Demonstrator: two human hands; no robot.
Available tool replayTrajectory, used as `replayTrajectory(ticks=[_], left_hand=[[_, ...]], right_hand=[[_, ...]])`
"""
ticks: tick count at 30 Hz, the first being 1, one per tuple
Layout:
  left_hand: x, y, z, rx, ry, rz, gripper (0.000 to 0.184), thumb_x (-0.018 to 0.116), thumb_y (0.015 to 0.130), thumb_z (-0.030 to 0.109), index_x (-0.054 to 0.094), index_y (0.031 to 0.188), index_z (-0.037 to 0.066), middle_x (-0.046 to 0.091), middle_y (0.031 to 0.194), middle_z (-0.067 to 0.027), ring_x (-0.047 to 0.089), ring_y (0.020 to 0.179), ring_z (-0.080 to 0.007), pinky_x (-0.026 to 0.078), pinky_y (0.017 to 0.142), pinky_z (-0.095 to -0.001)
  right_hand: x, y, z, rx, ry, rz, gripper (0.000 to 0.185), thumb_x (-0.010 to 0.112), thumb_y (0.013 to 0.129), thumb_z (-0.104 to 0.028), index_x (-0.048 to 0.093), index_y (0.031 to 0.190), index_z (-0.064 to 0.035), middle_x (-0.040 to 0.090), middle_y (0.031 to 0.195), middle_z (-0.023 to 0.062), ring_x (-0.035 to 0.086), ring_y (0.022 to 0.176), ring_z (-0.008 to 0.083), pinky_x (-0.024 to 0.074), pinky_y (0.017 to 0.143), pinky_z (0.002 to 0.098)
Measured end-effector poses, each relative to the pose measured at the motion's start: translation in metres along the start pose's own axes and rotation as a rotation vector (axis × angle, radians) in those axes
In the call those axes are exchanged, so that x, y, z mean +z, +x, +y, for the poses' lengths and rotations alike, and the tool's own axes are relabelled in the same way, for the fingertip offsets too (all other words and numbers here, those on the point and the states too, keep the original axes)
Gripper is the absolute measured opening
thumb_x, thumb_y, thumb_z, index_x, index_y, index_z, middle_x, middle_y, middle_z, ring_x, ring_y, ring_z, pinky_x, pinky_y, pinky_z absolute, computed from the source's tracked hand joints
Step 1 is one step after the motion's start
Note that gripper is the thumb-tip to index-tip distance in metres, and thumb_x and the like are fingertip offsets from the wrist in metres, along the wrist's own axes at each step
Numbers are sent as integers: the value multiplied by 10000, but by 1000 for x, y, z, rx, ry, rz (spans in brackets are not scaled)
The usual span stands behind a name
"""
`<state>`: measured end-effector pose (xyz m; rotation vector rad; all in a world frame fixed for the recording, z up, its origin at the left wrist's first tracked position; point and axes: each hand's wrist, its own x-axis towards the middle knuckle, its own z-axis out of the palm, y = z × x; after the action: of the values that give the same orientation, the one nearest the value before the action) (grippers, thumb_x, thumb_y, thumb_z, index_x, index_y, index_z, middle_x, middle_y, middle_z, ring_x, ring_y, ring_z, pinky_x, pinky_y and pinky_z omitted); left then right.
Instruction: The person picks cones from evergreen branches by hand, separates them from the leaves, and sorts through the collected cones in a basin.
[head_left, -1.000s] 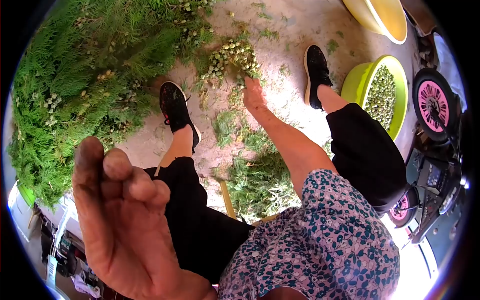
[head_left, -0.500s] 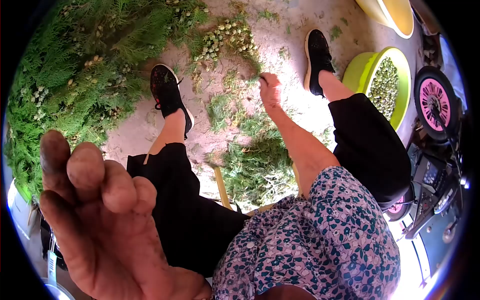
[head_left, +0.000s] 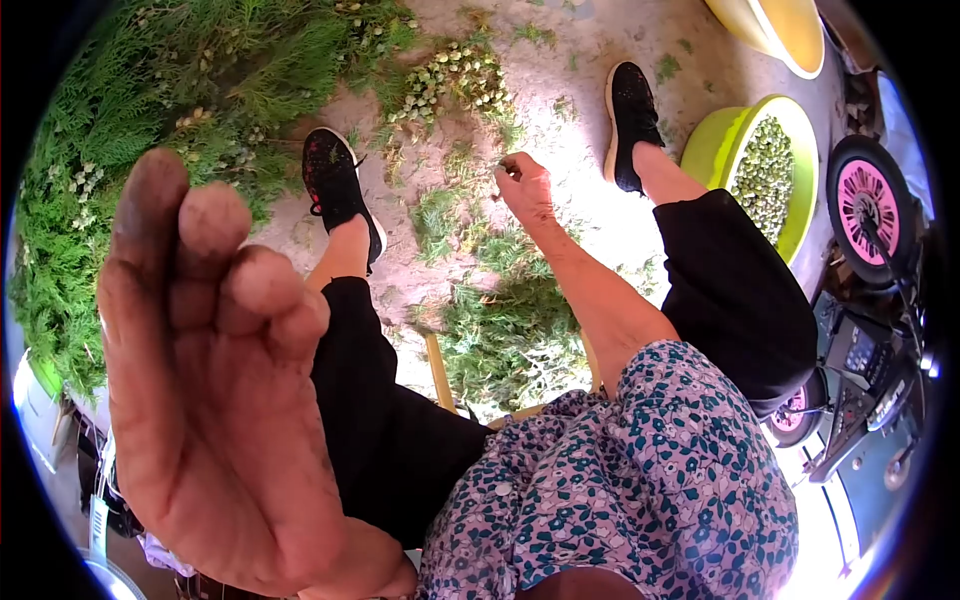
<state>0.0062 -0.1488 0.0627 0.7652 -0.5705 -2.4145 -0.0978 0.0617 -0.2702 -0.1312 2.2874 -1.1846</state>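
Note:
Close to the camera, my left hand (head_left: 225,390) is raised with its palm in view. Its fingers are loosely bent and apart, holding nothing, and dark stains mark the thumb and fingertips. Out in front, my right hand (head_left: 525,188) hangs over the ground between the black shoes, its fingers curled together. Whatever is between them is too small to make out. A patch of pale green seed cones (head_left: 455,82) lies on the ground beyond it. Loose green sprigs (head_left: 520,325) are scattered nearer my seat.
Leafy evergreen branches (head_left: 130,130) with cones are heaped at the left. On the right, a lime-green tub (head_left: 690,150) holds many small green cones. A yellow basin (head_left: 745,22) stands behind it. A pink-spoked wheel (head_left: 865,205) is at the far right.
My left hand has risen and turned a little, with its fingers more upright. My right hand has drawn slightly back toward me, its fingers now curled together.

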Motion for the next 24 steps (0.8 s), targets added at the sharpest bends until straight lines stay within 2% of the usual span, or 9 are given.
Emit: replayTrajectory(ticks=[1,9,10,13,16,17,18,22,24], left_hand=[[8,3,5,-70,103,-50,426,337,969,163,240,1336,-31,443,1175,-139,442,945,-197,388,847,-319],[9,15,11,-208,247,-134,423,340,969,171,259,1327,-38,427,1185,-142,448,1009,-216,399,895,-340],[7,16,11,-220,220,-160,423,343,968,168,259,1328,-36,424,1188,-143,447,1014,-215,401,896,-341],[6,15,12,-224,207,-180,424,350,966,163,255,1329,-35,420,1191,-144,448,1015,-214,400,897,-339],[6,14,13,-204,217,-163,425,356,964,158,252,1329,-34,420,1176,-137,447,990,-209,390,886,-331],[7,14,13,-197,217,-157,425,358,964,156,252,1329,-34,420,1168,-133,446,979,-206,388,880,-328],[8,13,14,-189,217,-151,424,359,964,155,252,1329,-34,421,1160,-130,445,969,-204,385,875,-326],[12,12,12,-172,248,-112,424,379,957,149,261,1322,-31,419,1108,-99,426,912,-179,371,834,-300],[11,11,11,-148,255,-92,423,385,955,147,264,1320,-29,416,1097,-90,419,901,-172,369,824,-293]], right_hand=[[-3,-1,5,-14,-11,-7,182,618,750,-116,577,874,11,602,688,73,544,616,125,468,583,274],[-21,-6,29,-69,-174,108,172,624,770,-136,589,894,-22,541,545,85,525,508,182,437,522,318],[-25,-7,30,-10,-230,90,135,628,736,-77,583,853,-28,597,713,146,564,588,281,455,564,364],[-33,-16,25,-342,-857,159,87,614,706,-104,609,789,-82,564,981,104,569,838,309,474,673,399],[-31,-19,11,-456,-923,45,58,598,716,-118,590,771,-102,559,854,86,568,834,319,477,666,419],[-17,-14,28,-239,-952,-190,182,603,738,-119,576,916,-96,562,892,111,553,872,323,447,715,447],[-10,-21,34,-273,-562,-164,154,577,773,-123,560,923,-92,551,872,119,564,783,334,458,664,430],[18,-26,58,-185,-651,-320,144,536,808,-136,543,934,-66,552,880,170,561,771,349,462,658,418],[23,-26,52,-58,-405,-277,156,545,790,-128,549,935,-70,531,864,184,547,785,345,450,656,415]])
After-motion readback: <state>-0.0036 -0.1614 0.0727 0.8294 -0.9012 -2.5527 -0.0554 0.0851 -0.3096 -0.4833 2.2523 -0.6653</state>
